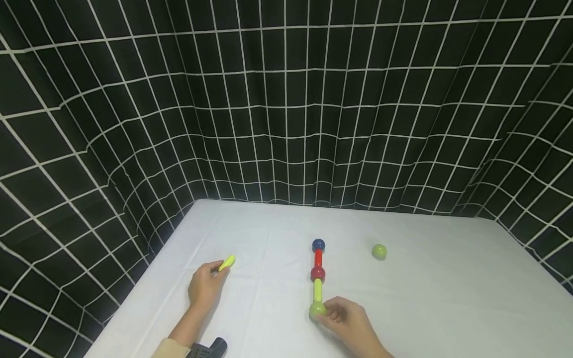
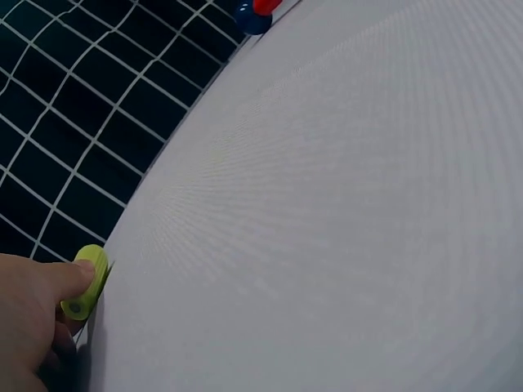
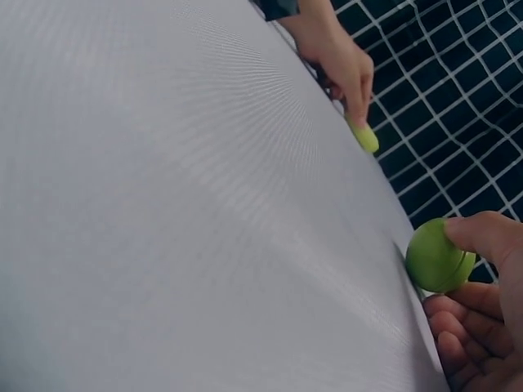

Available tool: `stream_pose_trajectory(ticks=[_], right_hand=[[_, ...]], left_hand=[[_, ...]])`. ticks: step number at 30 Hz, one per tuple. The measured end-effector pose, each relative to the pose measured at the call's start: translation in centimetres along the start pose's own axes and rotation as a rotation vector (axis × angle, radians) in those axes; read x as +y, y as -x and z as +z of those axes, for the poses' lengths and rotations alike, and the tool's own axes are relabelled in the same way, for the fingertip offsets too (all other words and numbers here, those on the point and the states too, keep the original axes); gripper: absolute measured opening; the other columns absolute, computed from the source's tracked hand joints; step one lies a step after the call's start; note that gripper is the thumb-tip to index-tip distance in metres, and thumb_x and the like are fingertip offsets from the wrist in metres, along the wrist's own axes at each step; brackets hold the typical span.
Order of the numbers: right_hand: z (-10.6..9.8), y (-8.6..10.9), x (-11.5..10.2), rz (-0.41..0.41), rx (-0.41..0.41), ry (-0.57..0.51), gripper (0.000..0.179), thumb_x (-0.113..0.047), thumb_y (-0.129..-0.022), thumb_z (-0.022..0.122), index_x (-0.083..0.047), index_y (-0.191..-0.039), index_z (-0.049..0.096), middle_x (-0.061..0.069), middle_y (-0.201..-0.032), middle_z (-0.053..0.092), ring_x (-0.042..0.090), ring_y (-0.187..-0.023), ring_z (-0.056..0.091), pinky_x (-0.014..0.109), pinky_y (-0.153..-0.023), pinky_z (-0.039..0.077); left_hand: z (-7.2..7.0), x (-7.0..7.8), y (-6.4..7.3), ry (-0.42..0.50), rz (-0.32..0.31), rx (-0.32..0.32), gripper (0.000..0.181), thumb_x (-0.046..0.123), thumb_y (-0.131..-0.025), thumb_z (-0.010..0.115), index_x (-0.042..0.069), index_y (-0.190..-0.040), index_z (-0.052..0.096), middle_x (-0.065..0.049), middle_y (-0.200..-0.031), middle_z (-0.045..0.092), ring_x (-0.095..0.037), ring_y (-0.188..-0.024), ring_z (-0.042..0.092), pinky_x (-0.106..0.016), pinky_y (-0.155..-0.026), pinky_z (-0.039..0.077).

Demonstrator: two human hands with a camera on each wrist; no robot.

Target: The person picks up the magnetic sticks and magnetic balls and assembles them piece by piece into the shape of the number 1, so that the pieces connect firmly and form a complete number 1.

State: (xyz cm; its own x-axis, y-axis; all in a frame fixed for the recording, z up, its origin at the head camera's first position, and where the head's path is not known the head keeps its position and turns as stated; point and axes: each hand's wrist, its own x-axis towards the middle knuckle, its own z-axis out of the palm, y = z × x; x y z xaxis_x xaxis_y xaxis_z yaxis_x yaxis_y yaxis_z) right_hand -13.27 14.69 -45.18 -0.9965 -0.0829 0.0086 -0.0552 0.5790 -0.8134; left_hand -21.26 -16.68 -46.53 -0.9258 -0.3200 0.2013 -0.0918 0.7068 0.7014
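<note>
My left hand (image 1: 207,288) pinches a short yellow-green rod (image 1: 227,262) between thumb and fingers, at the left of the table. In the left wrist view a small round hole shows in the end of that rod (image 2: 84,282). My right hand (image 1: 350,320) holds a green ball (image 1: 317,311) between thumb and fingers at the near end of a straight chain. From that ball the chain runs away from me through a yellow-green rod (image 1: 318,290), a red ball (image 1: 318,274) and a red rod (image 1: 318,257) to a blue ball (image 1: 318,244).
Another green ball (image 1: 379,251) lies apart, to the right of the chain. A white cloth covers the table (image 1: 429,283). Black curtains (image 1: 295,114) with a white grid stand behind it and along both sides. A dark strapped device (image 1: 208,349) sits at my left wrist.
</note>
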Motion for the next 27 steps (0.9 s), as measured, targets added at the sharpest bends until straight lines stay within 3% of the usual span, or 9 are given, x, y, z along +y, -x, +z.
stream_pose_trajectory(ticks=[5, 11, 22, 27], right_hand=[[-0.2, -0.1, -0.1, 0.001, 0.001, 0.008, 0.034, -0.031, -0.073, 0.076, -0.006, -0.094, 0.066, -0.004, -0.072, 0.060, 0.005, -0.064, 0.052, 0.017, -0.057, 0.047], [-0.3, -0.5, -0.1, 0.005, 0.008, 0.017, 0.033, -0.029, -0.072, 0.077, -0.006, -0.093, 0.066, -0.003, -0.072, 0.060, 0.006, -0.063, 0.052, 0.017, -0.056, 0.046], [-0.4, -0.8, 0.0, -0.003, 0.017, 0.023, 0.033, -0.029, -0.072, 0.077, -0.006, -0.094, 0.067, -0.003, -0.073, 0.061, 0.004, -0.063, 0.051, 0.017, -0.056, 0.046], [-0.4, -1.0, 0.0, -0.003, 0.026, 0.020, 0.033, -0.029, -0.073, 0.077, -0.006, -0.094, 0.067, -0.003, -0.075, 0.063, 0.004, -0.063, 0.051, 0.017, -0.056, 0.046]], left_hand=[[-0.3, 0.3, -0.1, -0.012, -0.001, -0.051, 0.033, 0.023, -0.089, 0.061, 0.002, -0.115, 0.062, -0.022, -0.116, 0.062, -0.038, -0.110, 0.058, -0.049, -0.086, 0.048], [-0.9, 0.7, 0.0, -0.010, -0.034, -0.115, 0.033, 0.022, -0.091, 0.057, -0.001, -0.114, 0.061, -0.024, -0.113, 0.062, -0.036, -0.099, 0.062, -0.044, -0.077, 0.051], [-1.7, 0.8, 0.3, 0.124, -0.119, -0.229, 0.037, 0.019, -0.094, 0.050, -0.008, -0.119, 0.054, -0.029, -0.115, 0.058, -0.042, -0.108, 0.056, -0.049, -0.087, 0.048], [-1.8, 0.7, 0.5, 0.162, -0.117, -0.271, 0.036, 0.017, -0.094, 0.049, -0.010, -0.118, 0.054, -0.028, -0.115, 0.058, -0.041, -0.108, 0.056, -0.049, -0.088, 0.048]])
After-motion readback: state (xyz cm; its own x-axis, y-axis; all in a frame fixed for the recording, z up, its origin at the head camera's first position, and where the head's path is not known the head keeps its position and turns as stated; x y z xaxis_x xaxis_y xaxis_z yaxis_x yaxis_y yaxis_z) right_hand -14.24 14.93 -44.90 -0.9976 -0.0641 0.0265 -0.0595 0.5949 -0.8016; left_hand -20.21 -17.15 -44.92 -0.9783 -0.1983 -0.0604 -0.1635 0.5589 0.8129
